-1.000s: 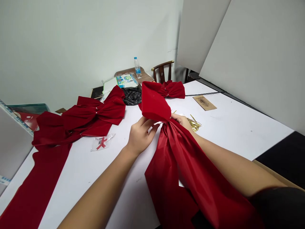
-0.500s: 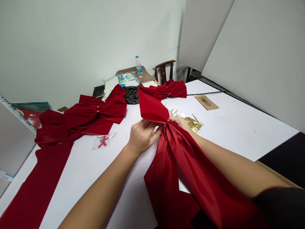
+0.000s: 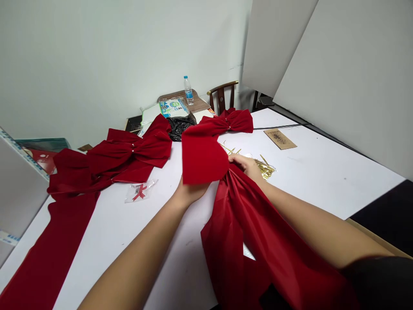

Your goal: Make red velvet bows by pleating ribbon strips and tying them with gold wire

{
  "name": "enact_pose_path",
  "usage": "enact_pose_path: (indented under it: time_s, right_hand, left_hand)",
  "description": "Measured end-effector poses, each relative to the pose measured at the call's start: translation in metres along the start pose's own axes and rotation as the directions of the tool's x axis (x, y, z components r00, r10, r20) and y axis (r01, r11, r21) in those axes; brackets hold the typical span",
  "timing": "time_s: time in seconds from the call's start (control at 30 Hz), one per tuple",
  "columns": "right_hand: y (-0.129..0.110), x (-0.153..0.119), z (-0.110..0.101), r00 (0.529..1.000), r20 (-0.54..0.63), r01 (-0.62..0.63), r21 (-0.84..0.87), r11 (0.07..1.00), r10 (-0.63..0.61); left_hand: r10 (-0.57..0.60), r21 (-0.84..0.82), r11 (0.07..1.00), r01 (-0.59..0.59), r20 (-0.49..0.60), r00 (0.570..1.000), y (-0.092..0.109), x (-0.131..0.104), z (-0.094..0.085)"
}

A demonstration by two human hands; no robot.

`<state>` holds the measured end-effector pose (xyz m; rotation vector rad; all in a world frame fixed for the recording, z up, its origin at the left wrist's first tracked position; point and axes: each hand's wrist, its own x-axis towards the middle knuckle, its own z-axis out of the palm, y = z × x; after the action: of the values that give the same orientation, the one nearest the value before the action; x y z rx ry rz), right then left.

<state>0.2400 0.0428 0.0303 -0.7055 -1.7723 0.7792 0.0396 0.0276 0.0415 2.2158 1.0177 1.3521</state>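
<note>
A large red velvet bow (image 3: 204,157) is between my hands above the table, its loop to the left of a gathered middle. Two long tails (image 3: 258,228) with a shiny underside hang from the gather toward me. My right hand (image 3: 250,167) is closed on the gathered middle, with thumb and forefinger bent at its right side. My left hand (image 3: 192,193) grips the bow from below and behind the loop, which hides its fingers. Just beyond my right hand lies a pile of gold twist ties (image 3: 266,168).
Several finished red bows (image 3: 129,150) lie at left, another red bow (image 3: 230,121) at the back. On the white table (image 3: 322,172) are a small clear packet (image 3: 140,191) and a brown cardboard piece (image 3: 280,139). A black plastic bag (image 3: 180,128) and water bottle (image 3: 189,91) stand farther back.
The bow's loop has turned down and to the left, now showing its broad velvet face and covering my left fingers. My right hand has stayed at the gather. The tails have shifted slightly.
</note>
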Motion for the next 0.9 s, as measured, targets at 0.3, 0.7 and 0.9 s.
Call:
enact_pose_path:
  time_s: [0.3,0.7,0.9]
  right_hand:
    - [-0.003,0.004,-0.001,0.953,0.120,-0.301,0.267,0.915,0.279]
    - [0.001,0.000,0.001,0.961,0.186,-0.245,0.238,0.940,0.204]
    - [0.002,-0.004,0.002,0.987,0.114,-0.133,0.204,0.970,0.112]
  left_hand:
    - [0.490,0.453,0.782,-0.427,-0.024,0.871,0.011,0.001,-0.016]
    - [0.490,0.517,0.752,-0.409,-0.023,0.871,0.008,-0.003,-0.015]
    - [-0.148,0.034,0.987,0.157,-0.173,0.974,0.004,-0.015,0.008]
